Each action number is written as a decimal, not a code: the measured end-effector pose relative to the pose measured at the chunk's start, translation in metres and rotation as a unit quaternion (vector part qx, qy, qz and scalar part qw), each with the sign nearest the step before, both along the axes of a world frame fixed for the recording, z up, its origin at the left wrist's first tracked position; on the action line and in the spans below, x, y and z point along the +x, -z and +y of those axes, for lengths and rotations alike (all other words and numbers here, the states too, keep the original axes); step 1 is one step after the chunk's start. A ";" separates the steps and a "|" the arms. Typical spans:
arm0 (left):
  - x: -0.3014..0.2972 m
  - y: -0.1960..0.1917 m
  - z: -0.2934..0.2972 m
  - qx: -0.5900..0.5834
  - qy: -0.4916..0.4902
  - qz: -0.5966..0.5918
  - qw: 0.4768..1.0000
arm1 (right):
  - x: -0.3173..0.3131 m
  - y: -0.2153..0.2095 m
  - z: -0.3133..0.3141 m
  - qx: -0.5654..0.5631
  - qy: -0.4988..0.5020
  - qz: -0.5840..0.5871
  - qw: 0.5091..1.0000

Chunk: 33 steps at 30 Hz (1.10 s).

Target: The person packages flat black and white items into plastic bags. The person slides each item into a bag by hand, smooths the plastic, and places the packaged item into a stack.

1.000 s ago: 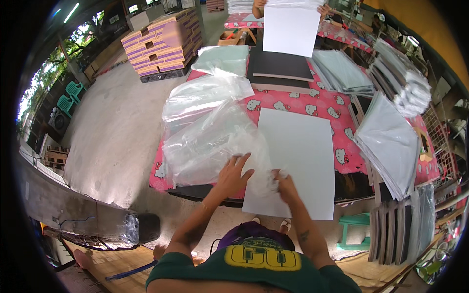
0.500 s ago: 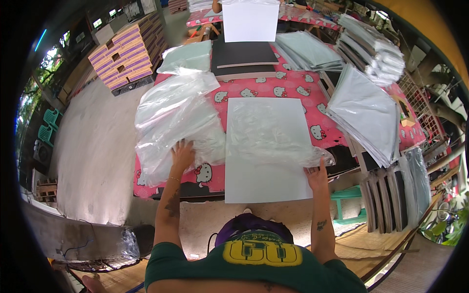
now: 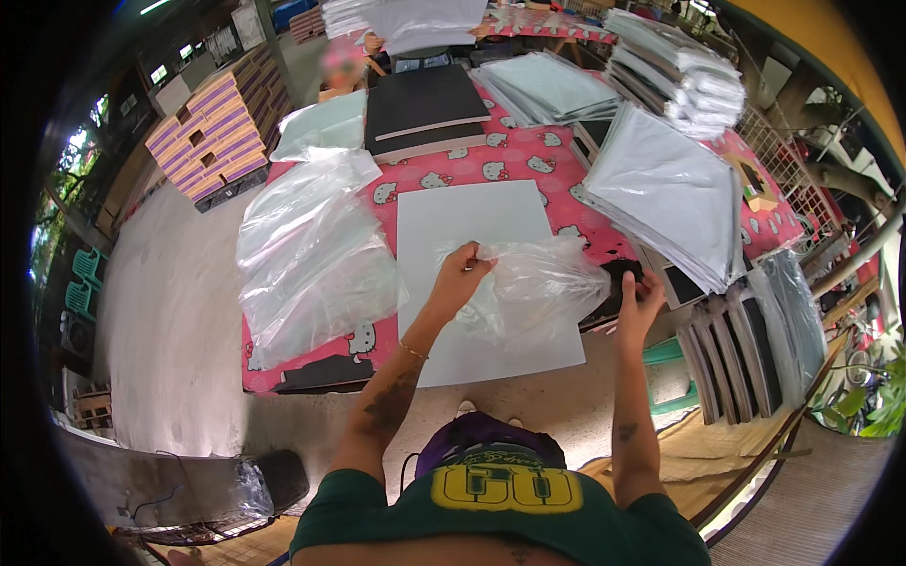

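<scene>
A large white board [image 3: 472, 363] lies on the table before me, its near edge jutting past the table's front. Across it sprawls a crumpled clear plastic bag [image 3: 547, 283]. My left hand [image 3: 461, 275] is closed over the board, pinching the bag's left edge between thumb and fingers. Just beyond the bag's right end is my right hand [image 3: 642, 300], raised, with thumb and fingers apart and nothing visible in them. To the left of the board lies a spread pile of clear plastic bags [image 3: 316, 274].
A pink patterned cloth [image 3: 462, 168] covers the table. Dark boards [image 3: 425, 99] are stacked at the far side, wrapped white sheets [image 3: 670, 193] at the right. Upright wrapped boards [image 3: 731, 363] stand by the right front corner. Across the table, a person holds a white sheet [image 3: 425, 21].
My left hand has left the bag pile, moved right and pinched the bag on the board. My right hand has come off the bag's end. The view has shifted; the far sheet has risen.
</scene>
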<state>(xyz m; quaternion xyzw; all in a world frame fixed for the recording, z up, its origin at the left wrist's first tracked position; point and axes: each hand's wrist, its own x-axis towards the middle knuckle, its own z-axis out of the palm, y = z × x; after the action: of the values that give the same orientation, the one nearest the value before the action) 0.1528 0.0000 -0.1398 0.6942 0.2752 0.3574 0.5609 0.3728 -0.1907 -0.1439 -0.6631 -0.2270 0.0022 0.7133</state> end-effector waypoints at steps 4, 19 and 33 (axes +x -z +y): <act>0.016 -0.042 -0.034 -0.069 0.063 -0.048 0.994 | -0.060 -0.012 -0.007 -0.030 -0.259 -0.045 0.964; -0.007 -0.074 -0.014 0.324 -0.245 0.030 0.913 | 0.006 -0.029 0.025 0.072 -0.430 0.347 0.830; -0.031 -0.037 -0.099 0.151 -0.209 0.036 0.965 | -0.061 -0.033 -0.015 0.035 -0.456 0.431 0.778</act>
<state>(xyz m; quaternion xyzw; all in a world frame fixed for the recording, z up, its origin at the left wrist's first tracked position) 0.1222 -0.0985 -0.1031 0.7104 0.3767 0.4791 0.3518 0.3122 -0.2061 -0.1108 -0.3863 -0.1715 0.6044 0.6753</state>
